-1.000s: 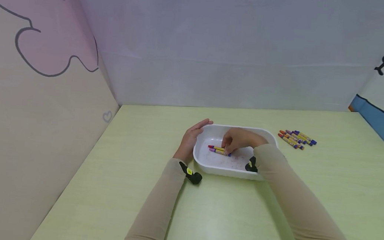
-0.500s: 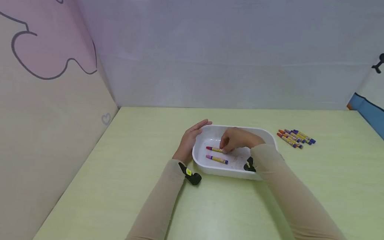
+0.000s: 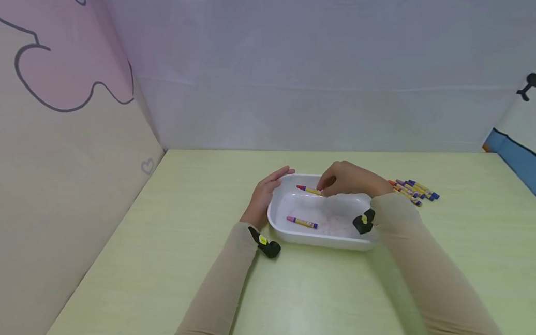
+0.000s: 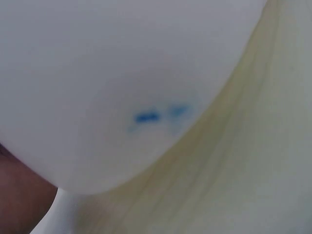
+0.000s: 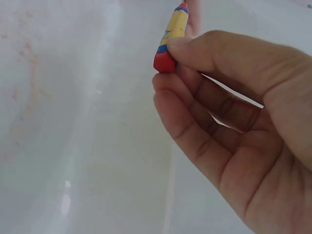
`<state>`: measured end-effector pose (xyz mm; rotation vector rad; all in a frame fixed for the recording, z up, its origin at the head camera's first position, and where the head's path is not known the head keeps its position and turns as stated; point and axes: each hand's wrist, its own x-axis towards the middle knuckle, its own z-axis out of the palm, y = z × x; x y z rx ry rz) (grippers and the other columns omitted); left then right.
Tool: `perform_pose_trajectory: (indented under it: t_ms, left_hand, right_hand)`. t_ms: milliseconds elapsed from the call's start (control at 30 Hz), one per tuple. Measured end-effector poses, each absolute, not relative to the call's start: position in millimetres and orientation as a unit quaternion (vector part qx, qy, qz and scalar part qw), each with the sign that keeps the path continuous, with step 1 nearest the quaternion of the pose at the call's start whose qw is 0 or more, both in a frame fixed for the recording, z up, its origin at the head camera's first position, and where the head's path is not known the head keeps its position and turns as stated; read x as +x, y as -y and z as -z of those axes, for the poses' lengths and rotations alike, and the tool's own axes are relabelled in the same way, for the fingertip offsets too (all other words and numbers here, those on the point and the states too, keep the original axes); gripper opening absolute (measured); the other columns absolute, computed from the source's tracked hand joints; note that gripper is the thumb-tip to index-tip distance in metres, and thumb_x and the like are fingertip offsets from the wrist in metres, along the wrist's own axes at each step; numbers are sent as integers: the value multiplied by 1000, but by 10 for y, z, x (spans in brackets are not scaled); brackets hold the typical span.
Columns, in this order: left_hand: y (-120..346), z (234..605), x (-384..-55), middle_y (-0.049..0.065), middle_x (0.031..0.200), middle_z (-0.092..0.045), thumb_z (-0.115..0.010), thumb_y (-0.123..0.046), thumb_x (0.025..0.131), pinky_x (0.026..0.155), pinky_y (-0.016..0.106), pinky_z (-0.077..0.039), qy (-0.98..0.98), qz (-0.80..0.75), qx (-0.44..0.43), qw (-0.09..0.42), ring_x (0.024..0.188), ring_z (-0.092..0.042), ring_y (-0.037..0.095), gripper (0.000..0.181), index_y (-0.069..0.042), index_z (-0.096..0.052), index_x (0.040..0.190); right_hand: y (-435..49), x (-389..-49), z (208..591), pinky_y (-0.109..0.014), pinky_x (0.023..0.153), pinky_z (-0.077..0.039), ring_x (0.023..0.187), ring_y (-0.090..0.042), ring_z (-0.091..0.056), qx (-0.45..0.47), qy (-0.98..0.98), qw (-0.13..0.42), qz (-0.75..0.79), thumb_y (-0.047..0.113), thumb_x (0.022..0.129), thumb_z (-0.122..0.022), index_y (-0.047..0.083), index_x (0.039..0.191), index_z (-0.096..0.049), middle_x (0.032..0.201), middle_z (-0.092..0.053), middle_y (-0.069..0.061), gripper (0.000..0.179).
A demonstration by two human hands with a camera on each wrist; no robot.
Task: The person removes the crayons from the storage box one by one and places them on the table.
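A red crayon [image 3: 309,190] with a yellow wrapper is pinched between the thumb and fingers of my right hand [image 3: 353,178], above the back part of a white tray [image 3: 323,240]. The right wrist view shows the crayon [image 5: 174,34] up close, its red end beside the fingertips. My left hand [image 3: 262,198] lies along the tray's left side, fingers fairly straight and touching the rim. A pink crayon [image 3: 302,222] lies on the tray floor near the front left. In the left wrist view, the tray's outer wall [image 4: 97,87] fills most of the picture.
Several crayons [image 3: 418,191] lie in a group on the pale wooden table [image 3: 287,298], right of the tray and partly behind my right hand. Walls with cartoon drawings stand at the left and right. A pale backdrop [image 3: 325,78] closes off the back.
My right hand first left the pink crayon lower in the tray, then lifted the red crayon and moved it back and slightly right. The left hand has stayed at the tray.
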<state>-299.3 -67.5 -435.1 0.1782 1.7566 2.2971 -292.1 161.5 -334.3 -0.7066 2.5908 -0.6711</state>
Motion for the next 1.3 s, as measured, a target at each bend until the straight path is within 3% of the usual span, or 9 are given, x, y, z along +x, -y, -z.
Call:
perform_pose_trajectory:
  t_ms: [200, 433, 833, 1033, 1300]
  left_hand:
    - [686, 4358, -3008, -4, 137, -57, -38, -14, 101, 112, 30, -37, -601, -787, 67, 120, 134, -45, 10, 40, -19, -55, 137]
    - [689, 4351, -2998, -5, 137, -57, -38, -15, 101, 112, 30, -38, -598, -789, 66, 125, 134, -45, 11, 39, -20, -55, 137]
    - [681, 4341, -2985, -5, 139, -55, -37, -15, 102, 112, 31, -37, -600, -786, 66, 132, 134, -44, 11, 42, -16, -48, 142]
    - [685, 4354, -2969, -6, 138, -56, -38, -16, 101, 112, 30, -37, -602, -785, 62, 135, 133, -45, 9, 39, -23, -55, 136]
    - [694, 4357, -2997, -4, 139, -55, -38, -16, 101, 113, 31, -35, -598, -787, 70, 132, 135, -43, 9, 39, -22, -56, 136]
  right_hand:
    - [-1906, -2804, 3128, -37, 85, -55, 95, -17, -66, -234, -929, 145, 246, 14, 88, -67, 7, 107, -73, 105, -72, -6, 21]
    - [-2316, -2682, 3069, -38, 78, -54, 96, -20, -65, -184, -945, 108, 249, 18, 90, -65, 8, 110, -71, 107, -71, -9, 23]
    - [-2878, -2603, 3335, -50, 82, -54, 101, -37, -63, -129, -960, 99, 228, 20, 92, -62, 0, 114, -68, 114, -67, -22, 30]
    - [-3084, -2573, 3516, -49, 78, -54, 97, -36, -63, -102, -965, 107, 219, 20, 91, -64, -3, 110, -68, 108, -68, -23, 30]
    - [-3225, -2546, 3709, -50, 78, -52, 94, -36, -62, -88, -967, 106, 213, 14, 89, -64, -4, 104, -69, 103, -68, -24, 24]
